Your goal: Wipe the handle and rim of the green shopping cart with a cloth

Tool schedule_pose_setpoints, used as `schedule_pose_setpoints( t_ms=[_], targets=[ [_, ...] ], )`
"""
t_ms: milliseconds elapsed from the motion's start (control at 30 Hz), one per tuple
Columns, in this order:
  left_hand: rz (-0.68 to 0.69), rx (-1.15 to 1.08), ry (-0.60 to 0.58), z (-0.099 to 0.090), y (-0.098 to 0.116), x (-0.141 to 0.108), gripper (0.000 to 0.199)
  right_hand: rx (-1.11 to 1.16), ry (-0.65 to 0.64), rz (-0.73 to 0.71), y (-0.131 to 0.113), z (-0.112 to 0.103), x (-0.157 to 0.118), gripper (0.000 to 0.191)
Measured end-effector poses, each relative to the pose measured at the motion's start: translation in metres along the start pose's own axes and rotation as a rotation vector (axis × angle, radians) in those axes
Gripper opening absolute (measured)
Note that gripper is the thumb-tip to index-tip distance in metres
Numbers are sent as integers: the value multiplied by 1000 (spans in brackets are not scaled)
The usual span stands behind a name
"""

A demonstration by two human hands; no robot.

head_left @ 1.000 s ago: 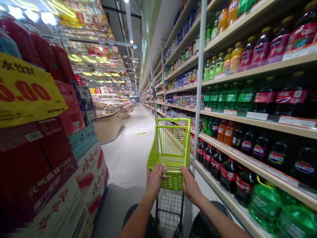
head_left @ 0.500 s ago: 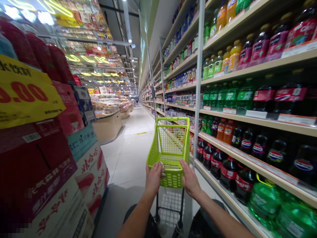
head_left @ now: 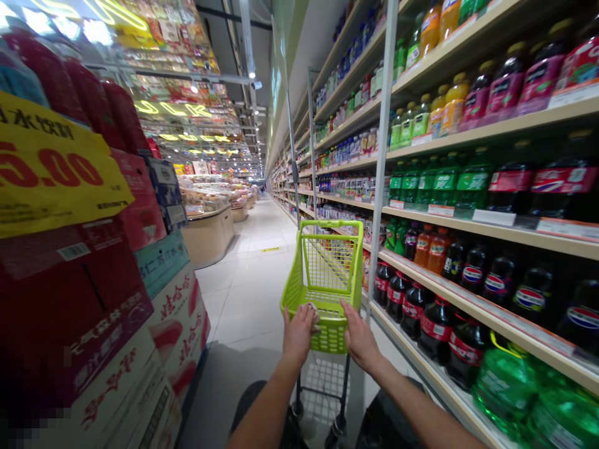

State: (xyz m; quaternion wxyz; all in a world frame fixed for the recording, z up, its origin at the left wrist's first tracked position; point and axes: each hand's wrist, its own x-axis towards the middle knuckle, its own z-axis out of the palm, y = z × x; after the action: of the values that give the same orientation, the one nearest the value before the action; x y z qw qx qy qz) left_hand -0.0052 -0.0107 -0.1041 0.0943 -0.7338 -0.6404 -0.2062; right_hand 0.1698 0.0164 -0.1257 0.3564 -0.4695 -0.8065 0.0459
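Note:
A lime-green plastic shopping cart (head_left: 327,293) stands on the floor straight in front of me, its basket showing nothing inside. My left hand (head_left: 298,332) is at the near left corner of the basket rim, fingers wrapped round a crumpled, pale cloth (head_left: 313,316). At the near right corner, my right hand (head_left: 359,337) rests against the rim; its index finger lies along the top edge and the other fingers are hidden behind the hand and rim.
Shelves of soda bottles (head_left: 433,324) line the right side. Stacked drink cartons (head_left: 173,324) with a yellow price sign (head_left: 60,168) rise close on the left. A tiled aisle (head_left: 253,274) runs ahead past a wooden display counter (head_left: 210,237).
The view has shifted slightly, so cart, hands, cartons and shelves all appear a little further right. Both hands keep their places at the cart's rim.

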Motion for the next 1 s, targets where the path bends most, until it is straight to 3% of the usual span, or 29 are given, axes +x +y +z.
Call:
schedule_pose_setpoints(
  t_ms=[100, 167, 333, 400, 567, 633, 700, 800, 867, 933, 1000],
  targets=[
    [192, -54, -14, 11, 31, 2, 32, -6, 8, -43, 4, 1, -3, 73],
    [240, -59, -21, 12, 31, 3, 33, -7, 19, -76, 9, 1, -4, 73],
    [-78, 75, -20, -9, -25, 4, 32, -15, 81, -105, 17, 2, -9, 75],
    [-122, 94, -23, -12, -29, 3, 31, -16, 101, -100, 17, 4, -10, 75],
    [136, 3, -81, 4, 23, 3, 32, -36, 107, -121, 18, 6, -12, 72],
    [188, -20, -99, 5, 28, 3, 33, -44, 101, -143, 22, 4, -12, 72],
    [121, -8, -93, 0, 13, 2, 34, -46, 100, -144, 25, 2, -13, 72],
    [-86, 57, -53, -12, -23, -1, 37, -41, 101, -128, 26, 2, -13, 72],
    [-133, 72, -35, -14, -31, -2, 38, -34, 107, -118, 25, 4, -14, 72],
    [-69, 37, -36, -8, -15, -2, 35, -28, 117, -113, 24, 6, -14, 72],
    [41, -25, -40, 4, 14, 0, 33, -27, 121, -118, 24, 6, -14, 72]
  ],
)
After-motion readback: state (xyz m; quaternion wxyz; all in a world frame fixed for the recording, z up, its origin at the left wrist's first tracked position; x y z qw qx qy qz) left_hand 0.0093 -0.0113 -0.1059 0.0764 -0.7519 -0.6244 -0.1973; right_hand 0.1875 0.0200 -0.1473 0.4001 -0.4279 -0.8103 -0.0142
